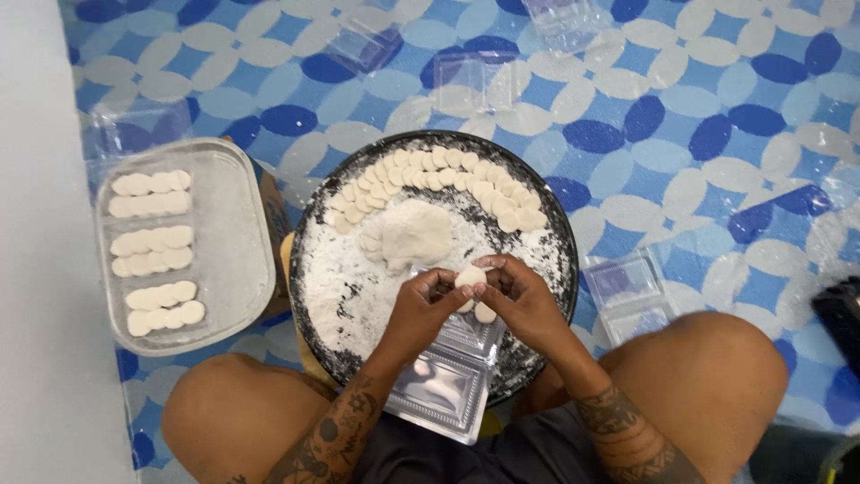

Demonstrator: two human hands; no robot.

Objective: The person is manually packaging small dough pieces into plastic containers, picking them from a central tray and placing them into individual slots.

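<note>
1. Person's sitting on the floor (681, 108), blue-and-white patterned mat, knees spread either side of a round dark tray (546, 206) dusted with flour.
2. Both hands are meeting over the tray's near edge: left hand (419, 309) and right hand (520, 296) are both pinching one pale dough disc (469, 275) between their fingertips, grip pressed together on it.
3. A clear plastic clamshell box (448, 385) is lying open right under the hands, overhanging the tray rim toward the lap.
4. More discs are curving along the tray's far edge (448, 175), with a dough lump (414, 235) mid-tray.
5. A grey rectangular tray (237, 242) with rows of discs is sitting just beside the round tray, left side, near the wall.
6. Empty clear boxes (627, 291) are lying on the right; open floor beyond them.
</note>
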